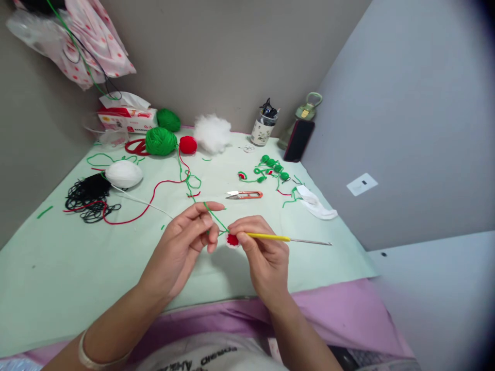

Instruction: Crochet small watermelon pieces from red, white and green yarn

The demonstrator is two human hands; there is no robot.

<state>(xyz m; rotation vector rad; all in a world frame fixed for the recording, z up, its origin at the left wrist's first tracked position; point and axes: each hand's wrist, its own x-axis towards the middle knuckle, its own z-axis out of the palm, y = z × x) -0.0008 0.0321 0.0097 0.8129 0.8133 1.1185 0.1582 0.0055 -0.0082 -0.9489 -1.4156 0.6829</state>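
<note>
My right hand (266, 252) pinches a crochet hook (270, 237) with a yellow handle, its bare metal end pointing right. A small red crocheted piece with a white edge (232, 240) hangs at the same fingertips. Green yarn (216, 217) runs from that piece up over the raised index finger of my left hand (189, 232). The left thumb and other fingers curl inward around the strand. Whether the hook's other end is inside the stitches is hidden by my right fingers. Just beyond my hands lie orange-handled thread snips (244, 195).
Green yarn balls (161, 141), a red ball (188, 145), a white ball (124, 174), black yarn (88, 198) and white stuffing (212, 134) lie at the back and left. Small green crocheted pieces (273, 165), a pen jar (263, 130), a phone (299, 140) and a bottle (307, 107) are at the right.
</note>
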